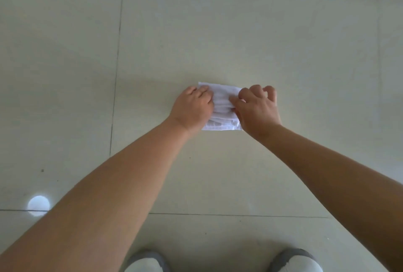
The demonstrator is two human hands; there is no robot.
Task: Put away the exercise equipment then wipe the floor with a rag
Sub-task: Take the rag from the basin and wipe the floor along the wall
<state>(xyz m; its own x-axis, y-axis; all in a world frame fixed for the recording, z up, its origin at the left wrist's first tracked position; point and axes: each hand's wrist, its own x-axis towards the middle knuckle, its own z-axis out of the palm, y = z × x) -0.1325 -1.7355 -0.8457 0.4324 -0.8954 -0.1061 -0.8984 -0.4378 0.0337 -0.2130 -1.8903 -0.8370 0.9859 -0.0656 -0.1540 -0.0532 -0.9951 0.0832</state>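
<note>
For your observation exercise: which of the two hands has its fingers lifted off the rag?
The right hand: its fingers arch beyond the rag, while the left hand rests on it.

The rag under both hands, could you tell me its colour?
White, clearest in the head view: rag.

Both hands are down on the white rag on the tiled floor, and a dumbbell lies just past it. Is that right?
Not quite. The head view shows the left hand and right hand on the white rag on the tiled floor, but no dumbbell lies past it; only bare tiles show there.
</note>
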